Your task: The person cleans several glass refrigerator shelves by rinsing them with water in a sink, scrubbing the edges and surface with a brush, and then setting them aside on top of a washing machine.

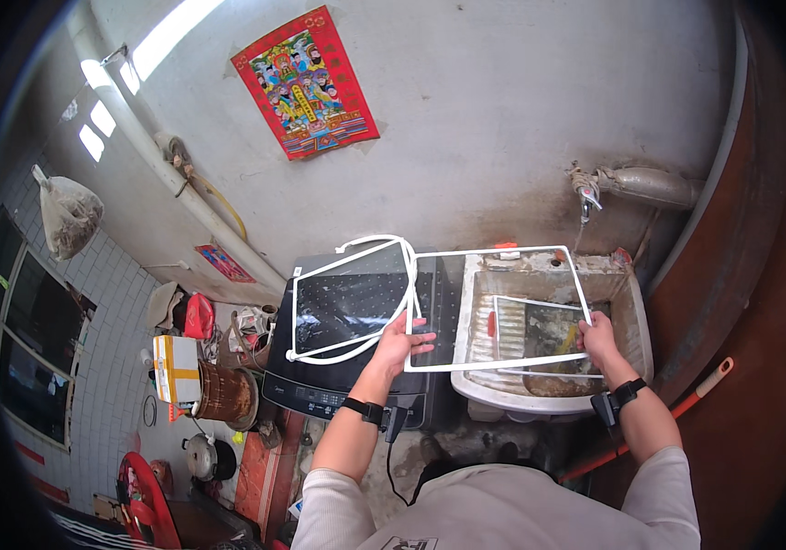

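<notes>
In front of me a white rectangular frame (496,362) with a see-through middle is held over the sink's left part and the washing machine's right edge. My left hand (398,346) is at its left bar, fingers spread around it. At the right bar, near the lower corner, my right hand (598,338) grips with bent fingers. A second white frame (295,316) lies on the black top-loading washing machine (310,392), with a curved white hose (372,238) beside and partly under it. Another white-edged frame (534,300) rests inside the stained utility sink (551,401).
A wall tap (589,199) stands above the sink. An orange-handled pole (696,395) leans at right. Left of the machine are a rusty drum (228,395), a white box with yellow tape (176,369) and a lidded pot (204,457). A filled plastic bag (70,213) hangs at far left.
</notes>
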`<state>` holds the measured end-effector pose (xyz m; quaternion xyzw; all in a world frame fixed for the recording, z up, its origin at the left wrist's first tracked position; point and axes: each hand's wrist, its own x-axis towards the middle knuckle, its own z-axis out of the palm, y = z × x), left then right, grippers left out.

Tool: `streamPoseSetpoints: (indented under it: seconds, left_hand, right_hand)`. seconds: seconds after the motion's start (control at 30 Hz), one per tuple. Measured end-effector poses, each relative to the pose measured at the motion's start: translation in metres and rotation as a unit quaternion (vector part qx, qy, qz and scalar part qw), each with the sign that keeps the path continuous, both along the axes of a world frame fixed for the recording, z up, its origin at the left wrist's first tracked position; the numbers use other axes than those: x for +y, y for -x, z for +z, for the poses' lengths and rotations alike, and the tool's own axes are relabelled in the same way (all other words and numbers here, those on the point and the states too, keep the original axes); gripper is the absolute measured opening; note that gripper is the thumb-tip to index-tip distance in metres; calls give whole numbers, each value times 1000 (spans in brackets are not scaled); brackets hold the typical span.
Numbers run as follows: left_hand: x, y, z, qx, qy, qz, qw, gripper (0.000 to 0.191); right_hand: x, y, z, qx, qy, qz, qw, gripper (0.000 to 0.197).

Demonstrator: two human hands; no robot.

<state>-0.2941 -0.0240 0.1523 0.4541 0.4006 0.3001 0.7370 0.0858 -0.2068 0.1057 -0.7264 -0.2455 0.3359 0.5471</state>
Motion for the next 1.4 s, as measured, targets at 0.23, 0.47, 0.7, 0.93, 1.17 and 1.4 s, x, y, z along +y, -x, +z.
streamPoseSetpoints:
  seconds: [0.23, 0.47, 0.7, 0.93, 1.17, 1.4]
  left_hand:
    - [67, 138, -26, 81, -45, 118, 989, 63]
    - [132, 252, -59, 186, -109, 167, 962, 51]
    - [166, 307, -72, 247, -115, 146, 951, 50]
    - [200, 309, -86, 207, -118, 138, 961, 52]
    - [221, 318, -133, 277, -176, 110, 938, 56]
    - [227, 314, -137, 345, -164, 84, 920, 62]
  right_hand:
    - [115, 117, -15, -22, -3, 30, 999, 10]
    - [216, 221, -45, -228, 67, 55, 970, 22]
    - [255, 285, -27, -281, 81, 75, 953, 25]
    - [282, 287, -32, -305, 82, 74, 946, 27]
    - [292, 295, -14, -386, 188, 104, 897, 24]
    - [302, 285, -27, -377, 226, 93, 894, 29]
